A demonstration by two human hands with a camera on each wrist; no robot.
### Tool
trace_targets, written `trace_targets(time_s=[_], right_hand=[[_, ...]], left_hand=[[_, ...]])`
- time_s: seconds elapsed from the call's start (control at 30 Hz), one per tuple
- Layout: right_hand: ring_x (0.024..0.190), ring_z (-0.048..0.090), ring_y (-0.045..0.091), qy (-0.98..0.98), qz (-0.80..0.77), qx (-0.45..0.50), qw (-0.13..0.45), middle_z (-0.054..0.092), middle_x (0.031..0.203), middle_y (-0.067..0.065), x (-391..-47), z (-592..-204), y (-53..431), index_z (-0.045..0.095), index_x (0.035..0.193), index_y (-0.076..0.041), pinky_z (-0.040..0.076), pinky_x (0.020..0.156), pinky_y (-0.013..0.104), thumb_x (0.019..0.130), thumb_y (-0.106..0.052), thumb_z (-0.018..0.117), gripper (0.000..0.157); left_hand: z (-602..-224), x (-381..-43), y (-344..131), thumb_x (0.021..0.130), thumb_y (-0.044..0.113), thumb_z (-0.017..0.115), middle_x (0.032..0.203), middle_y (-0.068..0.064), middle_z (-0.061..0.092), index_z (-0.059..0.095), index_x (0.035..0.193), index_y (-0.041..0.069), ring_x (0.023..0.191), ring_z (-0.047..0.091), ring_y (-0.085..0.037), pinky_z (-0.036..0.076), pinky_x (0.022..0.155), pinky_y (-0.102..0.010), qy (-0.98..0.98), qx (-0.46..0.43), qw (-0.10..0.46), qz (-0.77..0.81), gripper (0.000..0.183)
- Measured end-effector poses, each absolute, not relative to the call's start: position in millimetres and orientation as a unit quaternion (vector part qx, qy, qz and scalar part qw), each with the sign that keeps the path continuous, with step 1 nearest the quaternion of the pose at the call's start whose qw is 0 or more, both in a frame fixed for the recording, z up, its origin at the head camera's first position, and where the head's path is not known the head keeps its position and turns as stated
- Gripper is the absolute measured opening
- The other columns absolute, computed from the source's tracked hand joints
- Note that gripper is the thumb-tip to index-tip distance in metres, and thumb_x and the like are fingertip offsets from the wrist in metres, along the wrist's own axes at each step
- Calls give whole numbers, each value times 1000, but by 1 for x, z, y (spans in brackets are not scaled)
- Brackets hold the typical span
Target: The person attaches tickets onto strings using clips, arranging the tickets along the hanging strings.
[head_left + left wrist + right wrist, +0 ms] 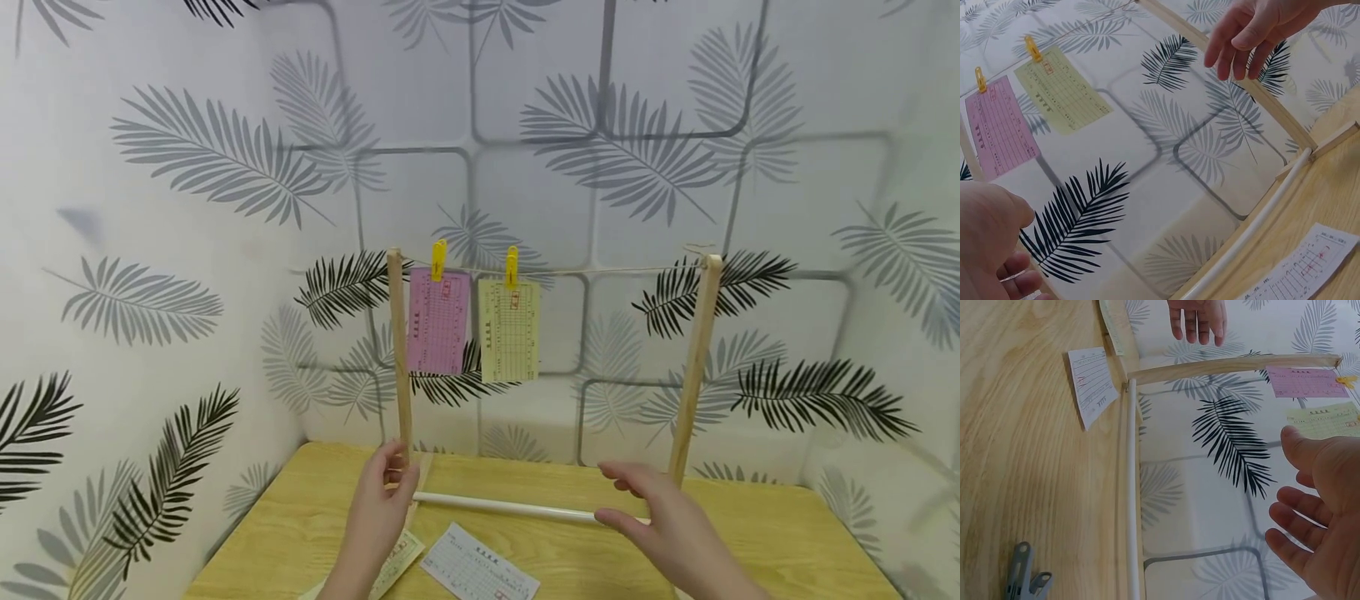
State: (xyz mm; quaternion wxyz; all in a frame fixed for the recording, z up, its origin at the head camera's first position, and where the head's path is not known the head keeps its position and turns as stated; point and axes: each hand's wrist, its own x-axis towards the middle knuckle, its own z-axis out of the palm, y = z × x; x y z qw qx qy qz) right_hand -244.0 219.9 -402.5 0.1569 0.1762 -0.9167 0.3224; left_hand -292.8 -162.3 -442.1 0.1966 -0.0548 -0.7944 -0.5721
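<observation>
My left hand (381, 504) hovers beside the lower part of the left wooden post (400, 358), fingers loosely bent and holding nothing. Opposite it, my right hand (671, 529) is held by the right wooden post (697, 358), thumb and fingers spread apart with only air between them. A string (600, 270) runs between the post tops. From it hang a pink paper slip (437, 325) and a pale yellow-green slip (510, 333), each under a yellow clothespin (512, 268). Low between the posts lies a white rod (510, 507) joining the two sides of the frame.
On the wooden table (780, 533), a white printed slip (480, 565) lies in front of the rod. Another yellowish slip (401, 560) is partly covered by my left forearm. The right wrist view also shows a grey clothespin (1020, 575). Leaf-patterned wall stands close behind.
</observation>
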Motion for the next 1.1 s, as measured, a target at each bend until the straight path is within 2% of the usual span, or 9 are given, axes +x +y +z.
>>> trace_targets(time_s=[0.17, 0.3, 0.53, 0.7, 0.87, 1.1], right_hand=[[123, 69, 28, -921, 337, 156, 113, 71, 142, 3, -242, -413, 231, 68, 148, -15, 58, 100, 55, 98, -37, 85, 57], [122, 69, 29, -923, 338, 156, 100, 71, 142, 3, -240, -422, 239, 68, 147, -14, 59, 98, 54, 99, -40, 85, 58], [115, 71, 23, -922, 319, 181, 122, 73, 137, 2, -236, -437, 251, 71, 144, -13, 60, 93, 44, 97, -40, 86, 57], [109, 71, 18, -920, 309, 200, 132, 74, 131, 3, -237, -447, 261, 71, 142, -8, 61, 88, 38, 96, -34, 88, 55], [107, 70, 15, -925, 312, 194, 95, 73, 130, 3, -236, -455, 271, 70, 145, -7, 61, 86, 37, 98, -38, 86, 58], [110, 72, 21, -919, 343, 190, 39, 71, 136, 16, -233, -466, 288, 66, 146, 0, 62, 89, 39, 102, -33, 82, 57]], left_hand=[[-451, -292, -174, 111, 11, 69, 125, -19, 59, 57, 147, -4, 109, 61, -25, 59, 91, -37, -811, -43, 195, -550, 41], [-457, -291, -181, 111, 13, 69, 125, -17, 59, 57, 149, -3, 112, 61, -27, 59, 94, -41, -823, -38, 193, -533, 43], [-464, -291, -193, 110, 17, 71, 126, -17, 60, 57, 148, -3, 111, 59, -28, 57, 94, -46, -850, -31, 184, -493, 45], [-473, -296, -202, 109, 17, 73, 122, -17, 60, 57, 148, -5, 107, 59, -29, 54, 89, -46, -871, -29, 168, -462, 48], [-484, -300, -210, 107, 19, 75, 121, -21, 62, 58, 146, -8, 106, 63, -34, 55, 88, -51, -885, -17, 156, -438, 51], [-500, -306, -223, 105, 17, 77, 119, -24, 66, 60, 145, -9, 107, 69, -40, 59, 89, -57, -905, -1, 144, -399, 51]])
